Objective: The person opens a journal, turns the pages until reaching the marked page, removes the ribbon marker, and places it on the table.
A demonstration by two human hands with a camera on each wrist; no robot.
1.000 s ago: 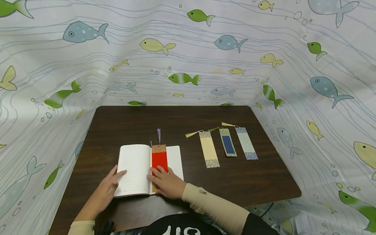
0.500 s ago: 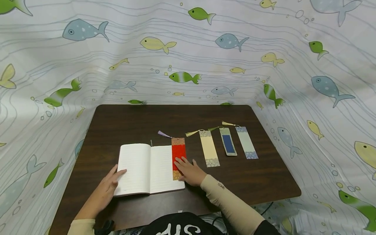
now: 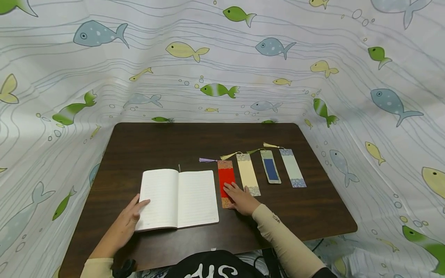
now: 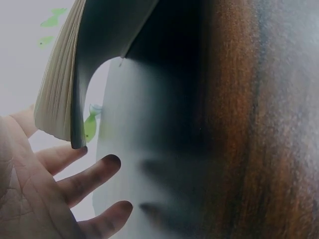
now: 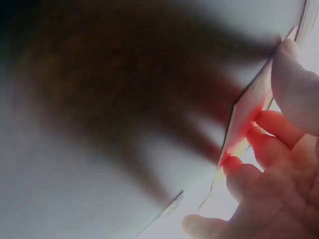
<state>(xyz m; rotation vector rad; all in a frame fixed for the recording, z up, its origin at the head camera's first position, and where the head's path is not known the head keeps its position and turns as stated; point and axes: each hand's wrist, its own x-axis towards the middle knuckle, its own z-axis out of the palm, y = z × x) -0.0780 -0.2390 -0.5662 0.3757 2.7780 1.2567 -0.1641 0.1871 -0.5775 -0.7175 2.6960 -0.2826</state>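
An open notebook with lined white pages lies on the dark table. My left hand rests at its left edge, one digit lying on the left page. In the left wrist view, several spread fingers stand beside the cover's edge. To the right of the notebook lies a red bookmark with brown patterned ends and a purple tassel. My right hand is over its lower part. In the right wrist view, thumb and fingertips press on the bookmark.
Right of the red bookmark lie a cream bookmark, a blue-centred one and a pale one, all tasselled. The wood-look table is surrounded by fish-patterned cloth.
My right hand has moved the red bookmark rightward from the notebook's right page onto the table beside the cream bookmark. The right page is uncovered. My left hand stays at the notebook.
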